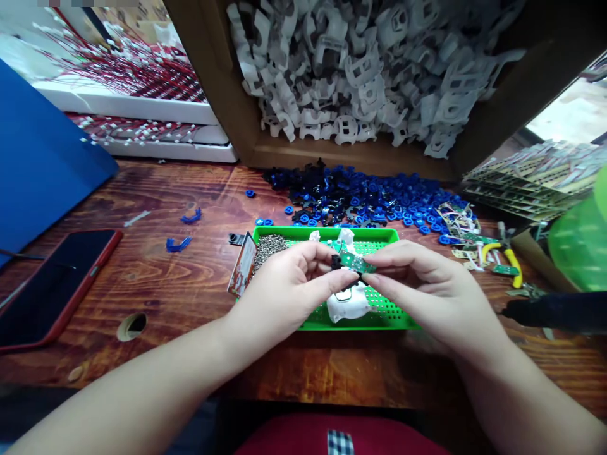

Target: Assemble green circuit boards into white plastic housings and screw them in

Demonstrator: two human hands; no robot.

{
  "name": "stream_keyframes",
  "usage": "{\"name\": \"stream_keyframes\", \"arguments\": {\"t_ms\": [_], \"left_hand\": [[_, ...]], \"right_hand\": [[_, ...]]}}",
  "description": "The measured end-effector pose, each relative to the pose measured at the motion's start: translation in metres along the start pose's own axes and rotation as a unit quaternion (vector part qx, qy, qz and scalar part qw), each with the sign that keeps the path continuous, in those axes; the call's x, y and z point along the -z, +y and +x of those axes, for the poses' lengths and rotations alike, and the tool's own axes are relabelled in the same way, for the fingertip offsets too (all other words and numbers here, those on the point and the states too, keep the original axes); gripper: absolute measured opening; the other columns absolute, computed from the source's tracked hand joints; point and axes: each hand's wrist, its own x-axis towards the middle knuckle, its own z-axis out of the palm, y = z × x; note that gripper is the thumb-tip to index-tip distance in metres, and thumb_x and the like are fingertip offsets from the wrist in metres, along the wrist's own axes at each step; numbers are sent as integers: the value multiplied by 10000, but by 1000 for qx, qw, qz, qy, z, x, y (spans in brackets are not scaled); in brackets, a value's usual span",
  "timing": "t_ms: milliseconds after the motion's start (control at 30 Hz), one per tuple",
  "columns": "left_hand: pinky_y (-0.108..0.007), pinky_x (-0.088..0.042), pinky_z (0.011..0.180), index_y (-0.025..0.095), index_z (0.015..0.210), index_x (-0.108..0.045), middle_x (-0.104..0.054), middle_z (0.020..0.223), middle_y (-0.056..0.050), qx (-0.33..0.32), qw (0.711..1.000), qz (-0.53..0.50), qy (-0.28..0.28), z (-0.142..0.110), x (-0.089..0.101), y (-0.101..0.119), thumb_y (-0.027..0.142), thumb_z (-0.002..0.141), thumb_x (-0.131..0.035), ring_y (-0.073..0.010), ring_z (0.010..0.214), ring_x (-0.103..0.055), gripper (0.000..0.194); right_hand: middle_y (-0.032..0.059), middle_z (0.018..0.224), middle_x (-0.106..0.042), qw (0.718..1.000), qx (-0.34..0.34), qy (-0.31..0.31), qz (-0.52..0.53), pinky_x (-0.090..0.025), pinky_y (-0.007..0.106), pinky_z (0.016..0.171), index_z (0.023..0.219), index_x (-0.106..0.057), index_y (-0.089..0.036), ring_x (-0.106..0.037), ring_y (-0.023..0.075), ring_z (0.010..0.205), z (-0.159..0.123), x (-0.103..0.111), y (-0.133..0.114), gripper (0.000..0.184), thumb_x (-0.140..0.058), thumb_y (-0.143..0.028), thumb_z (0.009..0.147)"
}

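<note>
Over a green perforated tray (396, 235), both hands are closed on small parts held close together. My left hand (294, 278) pinches a black plastic piece (336, 260) between thumb and fingers. With thumb and forefinger, my right hand (427, 291) grips the edge of a small green circuit board (353, 260), which lies against the black piece. Whether the two are joined I cannot tell; fingertips cover part of them. A white plastic shell (348, 309) sits in the tray right beneath. Many small metal screws (271, 245) fill the tray's left end.
A cardboard box (284, 155) of white plastic parts stands behind a heap of blue and black pieces (360, 193). Left are a red-cased phone (52, 284) and a table hole (133, 327). Right are yellow-handled pliers (513, 265), a dark tool (550, 311) and stacked boards (526, 183).
</note>
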Motion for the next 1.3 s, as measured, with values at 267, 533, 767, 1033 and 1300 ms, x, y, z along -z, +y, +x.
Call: {"name": "stream_keyframes", "arguments": {"t_ms": [267, 533, 767, 1033, 1300], "left_hand": [[-231, -509, 706, 176, 848, -561, -607, 810, 31, 39, 994, -99, 13, 1, -8, -4, 291, 761, -674, -98, 760, -593, 183], [-225, -518, 683, 172, 877, -533, -645, 838, 13, 81, 979, -188, 14, 1, -12, -7, 223, 759, -670, -99, 749, -617, 188], [-212, -490, 746, 181, 914, -545, -659, 845, 15, 64, 987, -148, 6, 0, -10, -10, 226, 785, -643, -89, 799, -606, 169], [-264, -513, 738, 176, 895, -565, -674, 814, 1, 78, 987, -142, -6, 0, -9, -8, 224, 758, -666, -125, 767, -638, 177], [-202, -507, 735, 189, 866, -564, -690, 834, 20, 21, 995, -93, 10, -3, -9, -2, 160, 789, -613, -107, 808, -649, 96]], "right_hand": [[14, 926, -627, 999, -6, 34, -11, -547, 184, 751, 943, -627, -210, -618, 92, 859, -4, -10, -3, 151, -623, -221, 792], [11, 970, -609, 981, 87, 42, -170, -519, 238, 803, 1032, -568, -222, -577, 109, 927, -5, -15, 1, 233, -594, -184, 804], [25, 1031, -616, 940, 170, 32, -295, -537, 250, 828, 1137, -558, -229, -597, 112, 926, -4, -14, 4, 312, -560, -167, 832], [23, 991, -625, 965, 156, -5, -210, -545, 256, 819, 1124, -572, -249, -606, 113, 906, -1, -6, 0, 307, -549, -147, 836], [6, 1012, -626, 961, 162, 17, -222, -519, 187, 866, 1126, -575, -229, -595, 77, 934, -2, -9, -2, 324, -583, -129, 817]]}}
